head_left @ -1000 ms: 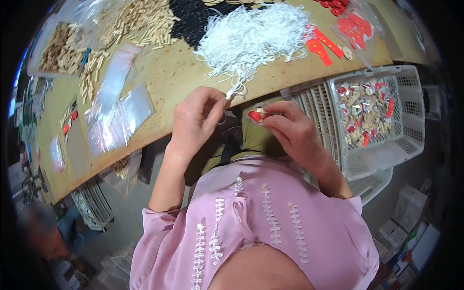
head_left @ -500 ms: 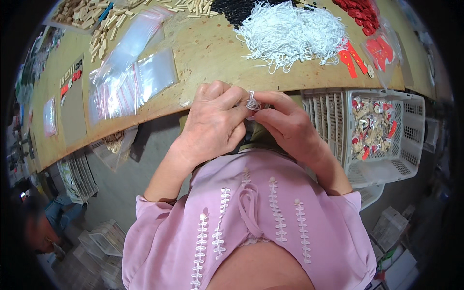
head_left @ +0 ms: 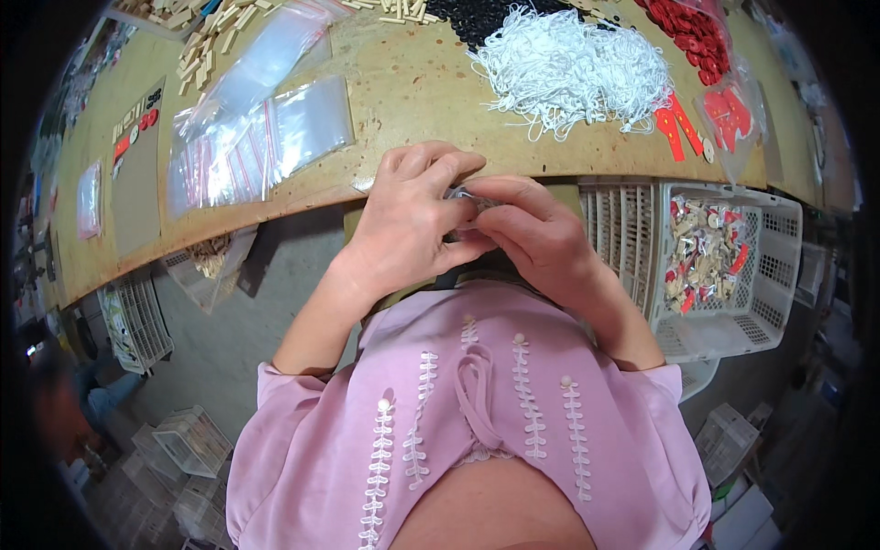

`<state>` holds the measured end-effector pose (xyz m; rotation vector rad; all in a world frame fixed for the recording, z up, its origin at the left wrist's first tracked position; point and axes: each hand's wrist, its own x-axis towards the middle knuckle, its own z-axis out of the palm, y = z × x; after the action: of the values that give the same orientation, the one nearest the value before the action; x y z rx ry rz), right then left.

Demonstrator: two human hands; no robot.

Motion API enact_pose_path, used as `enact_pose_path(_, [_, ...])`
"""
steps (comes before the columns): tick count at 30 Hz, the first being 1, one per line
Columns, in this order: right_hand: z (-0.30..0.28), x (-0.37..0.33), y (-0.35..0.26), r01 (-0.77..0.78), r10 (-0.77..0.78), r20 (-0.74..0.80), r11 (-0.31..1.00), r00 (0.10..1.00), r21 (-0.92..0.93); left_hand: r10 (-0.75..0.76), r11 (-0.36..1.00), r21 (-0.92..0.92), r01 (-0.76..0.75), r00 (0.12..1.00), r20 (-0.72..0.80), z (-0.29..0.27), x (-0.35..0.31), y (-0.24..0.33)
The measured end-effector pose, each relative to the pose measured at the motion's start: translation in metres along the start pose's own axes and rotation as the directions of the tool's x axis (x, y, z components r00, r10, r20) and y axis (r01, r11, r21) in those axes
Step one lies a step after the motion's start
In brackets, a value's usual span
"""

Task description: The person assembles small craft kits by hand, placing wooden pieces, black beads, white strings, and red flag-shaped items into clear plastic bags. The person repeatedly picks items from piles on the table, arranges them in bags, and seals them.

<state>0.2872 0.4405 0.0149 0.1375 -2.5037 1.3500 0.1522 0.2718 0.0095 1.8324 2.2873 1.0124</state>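
At the near edge of the table, my left hand (head_left: 399,225) and my right hand (head_left: 543,225) meet with their fingers closed on what looks like a small clear plastic bag (head_left: 456,193). Most of it is hidden behind the fingers, so its contents cannot be made out. Beyond the right hand lies a big tangled heap of white string (head_left: 573,73). Flat clear zip bags (head_left: 266,142) with red edge lines are spread on the tabletop (head_left: 412,115) to the left.
Wooden sticks (head_left: 215,41), black pieces (head_left: 463,20) and red discs (head_left: 692,41) lie along the back. Red strips (head_left: 674,128) rest right of the string. A white basket (head_left: 733,321) holds filled packets, below the table's right edge. A strip with sample pieces (head_left: 137,197) lies far left.
The white string loop that showed between my fingertips is no longer visible there. My left fingers have loosened and spread a little, and the whole view has shifted slightly.
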Motion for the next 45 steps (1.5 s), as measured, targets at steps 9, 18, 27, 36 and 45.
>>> enact_pose_path(9, [-0.008, 0.003, 0.003, 0.104, -0.11, -0.068, 0.991, 0.992, -0.082, -0.078, 0.955, -0.294, 0.039, 0.989, -0.124, 0.002, -0.004, -0.006])
enact_pose_path(18, [-0.016, 0.007, 0.005, 0.086, -0.1, -0.139, 0.991, 0.985, -0.102, -0.408, 0.782, -0.554, 0.285, 0.906, -0.11, 0.008, -0.008, 0.004])
enact_pose_path(27, [-0.013, 0.0, 0.011, -0.007, 0.017, 0.043, 0.975, 0.999, -0.222, -0.299, 0.805, -0.589, 0.075, 0.908, -0.292, 0.024, -0.003, 0.007])
enact_pose_path(36, [-0.022, 0.005, -0.006, -0.045, 0.044, -0.24, 0.999, 0.97, 0.001, -0.545, 0.397, -0.903, 0.165, 0.834, -0.087, 0.026, -0.006, 0.021])
enact_pose_path(45, [-0.019, 0.001, 0.006, -0.149, 0.157, -0.025, 0.968, 0.987, 0.204, -0.577, 0.293, -0.953, 0.073, 0.809, -0.115, 0.038, -0.001, 0.026])
